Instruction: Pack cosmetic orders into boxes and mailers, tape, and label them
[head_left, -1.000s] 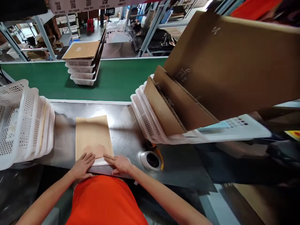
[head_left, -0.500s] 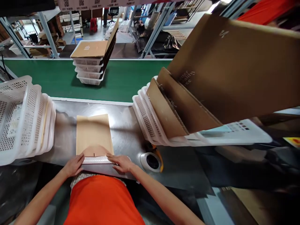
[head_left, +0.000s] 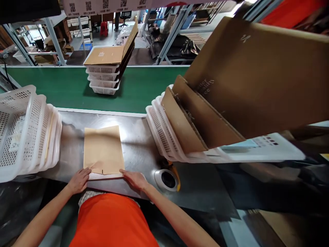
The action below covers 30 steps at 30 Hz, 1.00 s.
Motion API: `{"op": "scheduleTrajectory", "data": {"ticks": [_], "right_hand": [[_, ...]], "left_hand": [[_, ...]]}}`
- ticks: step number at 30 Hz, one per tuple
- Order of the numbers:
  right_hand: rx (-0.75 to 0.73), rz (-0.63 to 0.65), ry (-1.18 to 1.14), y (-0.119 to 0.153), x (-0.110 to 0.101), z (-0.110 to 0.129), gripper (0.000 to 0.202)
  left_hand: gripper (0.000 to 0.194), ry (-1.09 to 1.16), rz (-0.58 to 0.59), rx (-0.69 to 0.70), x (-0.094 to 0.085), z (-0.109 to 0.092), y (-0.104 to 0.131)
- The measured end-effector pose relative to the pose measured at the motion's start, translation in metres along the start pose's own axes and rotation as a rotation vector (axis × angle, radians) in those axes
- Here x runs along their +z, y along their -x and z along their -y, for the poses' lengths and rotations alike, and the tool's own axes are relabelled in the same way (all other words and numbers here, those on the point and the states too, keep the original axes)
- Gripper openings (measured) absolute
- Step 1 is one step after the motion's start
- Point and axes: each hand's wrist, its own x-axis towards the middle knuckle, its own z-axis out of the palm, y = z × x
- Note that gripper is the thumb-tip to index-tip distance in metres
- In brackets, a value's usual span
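A brown padded envelope [head_left: 104,147] lies flat on the metal worktop. A pale strip [head_left: 105,176] runs along its near edge, with a short black mark just above it. At the near left corner, my left hand [head_left: 79,181] is closed on the envelope, its fingertips on top. My right hand [head_left: 135,179] holds the near right corner in the same way, fingers drawn together. Both thumbs are mostly hidden. To the right of my right hand sits a white roll of tape in a dispenser [head_left: 166,179] with a yellow part.
Nested white baskets [head_left: 28,137] stand at the left. More baskets [head_left: 161,132] on the right hold large cardboard sheets [head_left: 257,79] that lean over the worktop [head_left: 136,137]. On the green conveyor belt [head_left: 61,85] behind, stacked baskets [head_left: 104,84] carry flat cardboard.
The bubble-lined strip at the envelope's near edge shows narrower now, with brown paper lying farther over it. My hands stay at the two corners, shifted only slightly. The view has moved a little.
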Motion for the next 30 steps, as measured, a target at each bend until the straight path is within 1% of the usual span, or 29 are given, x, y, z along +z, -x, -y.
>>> {"op": "scheduleTrajectory", "data": {"ticks": [2, 4, 7, 10, 13, 19, 20, 22, 24, 25, 27, 29, 30], "right_hand": [[0.047, 0.012, -0.027, 0.000, -0.002, 0.002, 0.044], [0.097, 0.002, -0.055, 0.000, -0.004, 0.005, 0.043], [0.158, -0.029, -0.096, 0.001, -0.005, 0.009, 0.041], [0.222, -0.072, -0.125, 0.000, -0.004, 0.014, 0.041], [0.311, -0.116, -0.128, -0.004, 0.002, 0.022, 0.041], [0.549, -0.208, -0.072, -0.024, 0.012, 0.042, 0.033], [0.584, -0.216, -0.070, -0.028, 0.012, 0.044, 0.032], [0.655, -0.222, -0.081, -0.036, 0.010, 0.047, 0.030], [0.724, -0.218, -0.106, -0.043, 0.007, 0.050, 0.030], [0.755, -0.213, -0.121, -0.045, 0.006, 0.051, 0.029], [0.808, -0.204, -0.154, -0.048, 0.003, 0.055, 0.030], [0.849, -0.199, -0.192, -0.049, 0.002, 0.059, 0.031], [0.865, -0.200, -0.212, -0.049, 0.001, 0.061, 0.035]], "left_hand": [[0.035, 0.089, -0.020, -0.025, -0.003, 0.005, 0.001], [0.031, 0.207, -0.056, -0.097, -0.005, 0.008, 0.002], [0.028, 0.386, -0.141, -0.304, -0.004, 0.007, 0.003], [0.035, 0.478, -0.209, -0.543, 0.001, 0.002, 0.000], [0.038, 0.520, -0.251, -0.685, 0.003, -0.003, -0.006], [0.028, 0.537, -0.268, -0.846, 0.001, -0.016, -0.025], [0.029, 0.530, -0.268, -0.877, 0.002, -0.019, -0.029], [0.037, 0.543, -0.259, -0.970, 0.001, -0.022, -0.035], [0.045, 0.567, -0.233, -1.086, -0.002, -0.021, -0.039], [0.044, 0.573, -0.220, -1.132, -0.005, -0.018, -0.038], [0.032, 0.556, -0.211, -1.174, -0.012, -0.011, -0.033], [0.021, 0.526, -0.235, -1.185, -0.019, -0.003, -0.024], [0.019, 0.520, -0.255, -1.185, -0.020, -0.001, -0.020]]}}
